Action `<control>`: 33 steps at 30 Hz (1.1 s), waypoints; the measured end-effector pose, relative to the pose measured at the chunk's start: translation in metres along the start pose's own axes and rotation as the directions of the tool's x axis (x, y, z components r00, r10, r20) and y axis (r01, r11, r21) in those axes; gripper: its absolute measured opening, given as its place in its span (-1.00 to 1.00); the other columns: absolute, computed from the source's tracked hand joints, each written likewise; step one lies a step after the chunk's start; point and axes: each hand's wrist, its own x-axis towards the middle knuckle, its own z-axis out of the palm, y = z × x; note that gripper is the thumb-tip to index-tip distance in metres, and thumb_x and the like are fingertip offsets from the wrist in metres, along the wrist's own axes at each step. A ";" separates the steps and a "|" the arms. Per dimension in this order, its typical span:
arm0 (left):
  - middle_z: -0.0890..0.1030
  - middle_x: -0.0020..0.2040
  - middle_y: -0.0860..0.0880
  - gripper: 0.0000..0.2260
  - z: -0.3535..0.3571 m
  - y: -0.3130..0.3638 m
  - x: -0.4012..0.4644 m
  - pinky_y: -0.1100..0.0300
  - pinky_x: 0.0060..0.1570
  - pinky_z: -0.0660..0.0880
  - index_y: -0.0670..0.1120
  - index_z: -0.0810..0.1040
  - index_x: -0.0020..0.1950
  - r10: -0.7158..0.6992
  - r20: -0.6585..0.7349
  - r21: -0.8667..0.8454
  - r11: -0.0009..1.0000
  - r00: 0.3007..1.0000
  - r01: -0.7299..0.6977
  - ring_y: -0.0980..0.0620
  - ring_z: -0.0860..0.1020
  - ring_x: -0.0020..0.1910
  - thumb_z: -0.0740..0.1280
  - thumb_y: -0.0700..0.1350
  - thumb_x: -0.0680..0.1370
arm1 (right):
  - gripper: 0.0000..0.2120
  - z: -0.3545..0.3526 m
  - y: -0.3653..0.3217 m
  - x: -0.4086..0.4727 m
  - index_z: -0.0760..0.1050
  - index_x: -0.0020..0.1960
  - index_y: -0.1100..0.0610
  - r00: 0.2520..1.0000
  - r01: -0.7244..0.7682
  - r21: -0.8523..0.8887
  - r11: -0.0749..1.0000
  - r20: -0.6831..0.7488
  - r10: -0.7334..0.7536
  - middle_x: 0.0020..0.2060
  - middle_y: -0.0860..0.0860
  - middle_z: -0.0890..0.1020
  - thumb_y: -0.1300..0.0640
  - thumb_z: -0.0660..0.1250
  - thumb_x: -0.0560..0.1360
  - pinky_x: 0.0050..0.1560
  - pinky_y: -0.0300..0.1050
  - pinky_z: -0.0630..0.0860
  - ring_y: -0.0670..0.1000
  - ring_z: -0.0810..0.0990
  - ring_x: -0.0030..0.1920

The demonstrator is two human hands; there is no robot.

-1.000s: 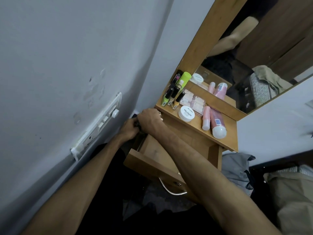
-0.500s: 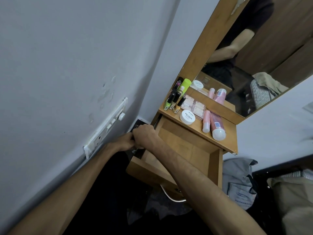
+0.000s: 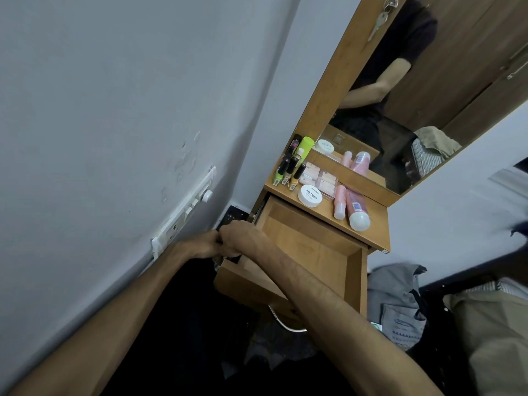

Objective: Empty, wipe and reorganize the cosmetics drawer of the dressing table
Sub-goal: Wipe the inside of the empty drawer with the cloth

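The wooden drawer (image 3: 314, 247) of the dressing table stands pulled out, and its bottom is bare. My left hand (image 3: 200, 245) and my right hand (image 3: 243, 235) meet at the drawer's front left corner, fingers curled around a dark cloth (image 3: 230, 258) that is mostly hidden. On the tabletop (image 3: 377, 232) lie a white nail-polish jar (image 3: 310, 195), two pink tubes (image 3: 357, 207), a clear palette box (image 3: 320, 177), several small dark-capped bottles (image 3: 288, 170) and a green bottle (image 3: 305, 145).
The grey wall with a white switch panel (image 3: 188, 207) runs close along the left. A mirror (image 3: 428, 95) rises behind the tabletop. The drawer's metal handle (image 3: 281, 321) sticks out under my right forearm. A grey bag (image 3: 397, 298) and fabric lie at the right.
Both hands have slid together from the drawer's back left corner along its left side to the front left corner. The camera view has tilted up and back.
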 end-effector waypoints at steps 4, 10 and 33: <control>0.65 0.19 -0.27 -0.74 0.002 0.002 -0.009 -0.11 0.31 0.49 -0.29 0.61 0.25 -0.059 -0.035 0.000 0.998 0.998 0.059 -0.26 0.58 0.24 0.39 -0.23 0.58 | -0.82 0.003 -0.003 -0.002 0.61 0.16 0.16 1.000 0.012 0.012 1.000 0.009 -0.012 -0.30 -0.03 0.48 0.14 0.33 0.61 -0.09 -0.05 0.50 0.04 0.58 -0.15; 0.72 -0.04 -0.07 -0.83 0.000 0.007 -0.025 -0.06 0.21 0.56 -0.16 0.71 0.06 -0.032 0.028 0.009 0.999 0.999 0.031 -0.07 0.65 0.03 0.45 -0.16 0.51 | -0.80 0.001 -0.006 -0.005 0.61 0.18 0.15 0.999 -0.011 0.065 0.998 0.045 0.008 -0.19 0.00 0.58 0.11 0.31 0.62 -0.05 -0.05 0.49 0.04 0.58 -0.13; 0.67 -0.01 0.00 -0.82 0.011 0.064 -0.067 0.17 -0.09 0.56 -0.04 0.59 0.09 -0.195 -0.565 -0.739 0.551 0.801 -0.387 0.00 0.63 -0.03 0.20 -0.21 0.66 | -0.71 -0.042 0.029 -0.053 0.65 0.14 -0.03 0.810 0.032 0.543 0.839 -0.506 0.297 -0.02 -0.02 0.73 0.19 0.33 0.48 -0.01 -0.05 0.64 -0.01 0.64 -0.09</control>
